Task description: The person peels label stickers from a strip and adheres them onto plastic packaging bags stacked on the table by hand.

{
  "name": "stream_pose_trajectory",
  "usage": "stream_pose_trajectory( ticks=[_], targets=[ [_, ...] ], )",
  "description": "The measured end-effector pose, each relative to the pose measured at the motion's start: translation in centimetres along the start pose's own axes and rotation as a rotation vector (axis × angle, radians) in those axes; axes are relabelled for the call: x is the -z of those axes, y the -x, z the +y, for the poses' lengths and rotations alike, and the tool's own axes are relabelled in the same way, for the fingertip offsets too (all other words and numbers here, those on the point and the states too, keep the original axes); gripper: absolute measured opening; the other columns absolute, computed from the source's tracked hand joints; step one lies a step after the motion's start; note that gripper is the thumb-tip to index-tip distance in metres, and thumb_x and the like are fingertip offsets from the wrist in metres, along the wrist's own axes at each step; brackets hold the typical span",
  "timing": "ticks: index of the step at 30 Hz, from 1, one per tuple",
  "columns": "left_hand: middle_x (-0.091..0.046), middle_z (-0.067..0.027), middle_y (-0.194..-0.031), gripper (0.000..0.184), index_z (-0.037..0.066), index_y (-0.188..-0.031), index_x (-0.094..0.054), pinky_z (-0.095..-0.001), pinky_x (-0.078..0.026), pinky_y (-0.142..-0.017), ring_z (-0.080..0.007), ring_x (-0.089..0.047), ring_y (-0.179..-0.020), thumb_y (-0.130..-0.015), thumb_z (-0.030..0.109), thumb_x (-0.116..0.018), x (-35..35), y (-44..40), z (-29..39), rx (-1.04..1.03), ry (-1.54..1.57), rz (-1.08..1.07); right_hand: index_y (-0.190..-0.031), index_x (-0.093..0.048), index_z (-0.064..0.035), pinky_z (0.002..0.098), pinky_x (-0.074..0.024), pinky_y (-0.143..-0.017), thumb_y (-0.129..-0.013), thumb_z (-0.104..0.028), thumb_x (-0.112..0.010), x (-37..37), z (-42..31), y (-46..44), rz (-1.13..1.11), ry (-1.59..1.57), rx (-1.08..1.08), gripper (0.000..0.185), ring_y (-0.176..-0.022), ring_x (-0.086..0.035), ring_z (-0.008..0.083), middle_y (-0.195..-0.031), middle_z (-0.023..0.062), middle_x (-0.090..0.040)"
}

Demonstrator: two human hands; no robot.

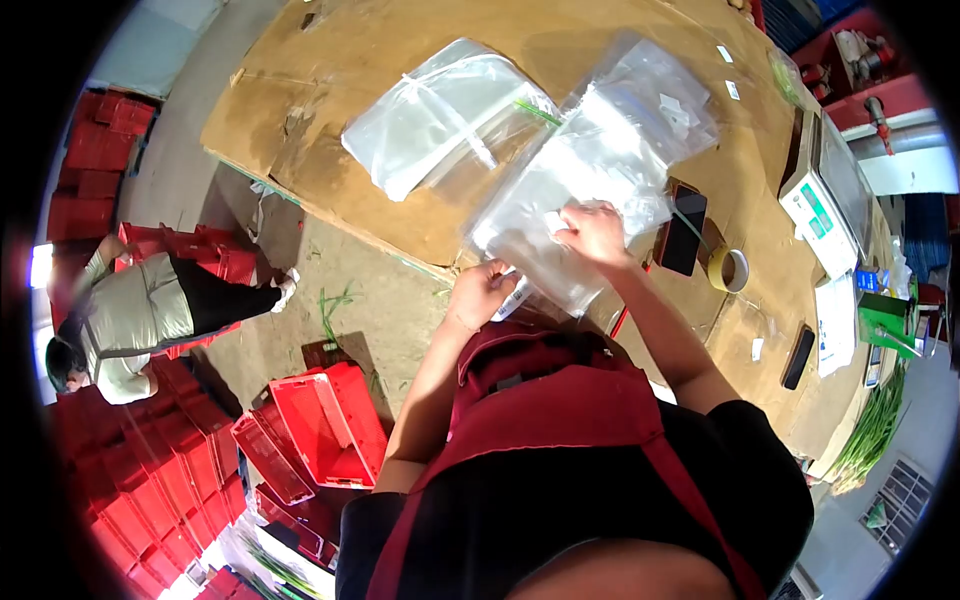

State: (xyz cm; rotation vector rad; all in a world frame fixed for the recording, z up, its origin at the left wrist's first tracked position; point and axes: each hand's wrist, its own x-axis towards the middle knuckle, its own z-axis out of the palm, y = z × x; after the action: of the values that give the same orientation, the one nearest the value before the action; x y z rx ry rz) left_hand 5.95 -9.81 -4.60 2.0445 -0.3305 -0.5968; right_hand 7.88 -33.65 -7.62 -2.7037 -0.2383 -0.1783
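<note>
Plastic bags [600, 130] lie at the table's [370, 220] near edge; loosely stacked, they could slide off if tugged. Left hand [483, 294] bends beside a label [509, 299], right hand [597, 234] curls over the bags; I cannot tell either grip.

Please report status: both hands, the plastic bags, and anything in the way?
Left hand at near edge of clear plastic bags. Right hand on top. Black phone beside the bags, clear of both hands.
</note>
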Motion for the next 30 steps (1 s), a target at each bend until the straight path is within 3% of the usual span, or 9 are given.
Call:
stream_pose_trajectory(
  ticks=[5, 9, 12, 16, 18, 21, 26, 28, 30],
  targets=[
    [-0.054, -0.0085, -0.062, 0.011, 0.001, -0.07, -0.05, -0.0277, -0.041, -0.052, -0.0148, -0.049, -0.053, -0.072, 0.008, -0.059, -0.4, 0.4, -0.8, -0.209, 0.205, 0.138, -0.094, -0.06, -0.0159, 0.036, -0.0386, -0.078, -0.061, -0.039, -0.073, 2.2, 0.4, -0.3, 0.007, -0.052, -0.126, 0.042, -0.074, -0.06, 0.0226, -0.075, 0.0009, -0.062],
    [-0.053, -0.0092, -0.059, 0.012, 0.001, -0.068, -0.049, -0.0271, -0.04, -0.049, -0.0133, -0.047, -0.05, -0.07, 0.006, -0.059, -0.3, 0.8, 0.3, -0.1, 0.233, 0.038, -0.078, -0.06, -0.0135, 0.0392, -0.0344, -0.086, -0.061, -0.03, -0.073, 2.2, -0.7, 2.9, 0.082, -0.143, 0.287, 0.027, -0.084, -0.053, 0.019, -0.085, -0.0017, -0.058],
    [-0.05, -0.0085, -0.055, 0.013, 0.001, -0.067, -0.049, -0.027, -0.039, -0.046, -0.0115, -0.045, -0.047, -0.07, 0.008, -0.06, -0.8, 0.5, 1.0, -0.029, 0.19, 0.011, -0.075, -0.062, -0.014, 0.0371, -0.0348, -0.084, -0.065, -0.026, -0.071, 0.9, 0.8, 3.1, 0.118, -0.037, 0.258, 0.018, -0.084, -0.053, 0.0184, -0.085, -0.0015, -0.059],
    [-0.045, -0.0072, -0.052, 0.016, 0.002, -0.068, -0.051, -0.0275, -0.038, -0.045, -0.0098, -0.043, -0.046, -0.072, 0.012, -0.061, -0.7, 0.0, 0.8, -0.056, 0.145, 0.047, -0.074, -0.061, -0.0089, 0.0323, -0.0403, -0.076, -0.075, -0.015, -0.065, 1.2, 2.0, 2.4, -0.096, -0.491, 0.085, 0.007, -0.07, -0.056, 0.0165, -0.078, 0.0023, -0.06],
    [-0.047, -0.0071, -0.052, 0.016, 0.002, -0.069, -0.052, -0.0275, -0.038, -0.045, -0.0094, -0.043, -0.046, -0.073, 0.014, -0.062, -0.6, 0.0, 0.3, -0.071, 0.15, 0.085, -0.079, -0.061, -0.0022, 0.022, -0.0433, -0.061, -0.081, -0.007, -0.059, 2.0, 2.6, 2.3, 0.163, -0.82, -0.186, 0.005, -0.071, -0.055, 0.0088, -0.071, 0.0029, -0.06],
    [-0.049, -0.0009, -0.054, 0.008, 0.002, -0.073, -0.054, -0.0248, -0.038, -0.046, -0.0058, -0.044, -0.05, -0.074, 0.009, -0.059, -0.6, 0.4, -0.1, 0.012, 0.317, 0.16, -0.083, -0.061, -0.0004, 0.0219, -0.0436, -0.064, -0.081, -0.006, -0.059, 4.3, 3.8, 1.9, 0.319, -1.022, -0.476, 0.006, -0.071, -0.055, 0.0096, -0.077, 0.0037, -0.062],
    [-0.051, -0.0023, -0.057, 0.01, 0.001, -0.079, -0.057, -0.0249, -0.04, -0.049, -0.0072, -0.048, -0.052, -0.074, 0.009, -0.06, -1.6, -0.3, 0.1, -0.023, 0.305, 0.068, -0.082, -0.062, -0.0036, 0.03, -0.0422, -0.075, -0.08, -0.017, -0.063, 2.9, 2.5, 3.4, -0.271, -0.937, -0.108, 0.014, -0.078, -0.057, 0.0165, -0.079, 0.0046, -0.061],
    [-0.052, -0.0071, -0.059, 0.012, 0.001, -0.078, -0.056, -0.0279, -0.042, -0.05, -0.0112, -0.05, -0.052, -0.073, 0.012, -0.06, -1.5, -0.5, 1.1, -0.066, 0.147, 0.053, -0.078, -0.062, -0.0085, 0.0353, -0.0365, -0.084, -0.072, -0.029, -0.069, 2.8, 0.0, 4.3, -0.149, -0.248, 0.168, 0.022, -0.089, -0.054, 0.0209, -0.089, 0.0011, -0.059],
    [-0.053, -0.0113, -0.06, 0.014, 0.002, -0.078, -0.055, -0.0306, -0.043, -0.051, -0.0165, -0.053, -0.051, -0.073, 0.014, -0.06, -1.3, -0.5, 0.9, -0.07, 0.099, 0.057, -0.074, -0.061, -0.0128, 0.038, -0.0305, -0.089, -0.064, -0.036, -0.072, 2.8, -0.7, 4.9, -0.142, -0.28, 0.163, 0.028, -0.095, -0.049, 0.023, -0.098, -0.002, -0.056]
  ],
)
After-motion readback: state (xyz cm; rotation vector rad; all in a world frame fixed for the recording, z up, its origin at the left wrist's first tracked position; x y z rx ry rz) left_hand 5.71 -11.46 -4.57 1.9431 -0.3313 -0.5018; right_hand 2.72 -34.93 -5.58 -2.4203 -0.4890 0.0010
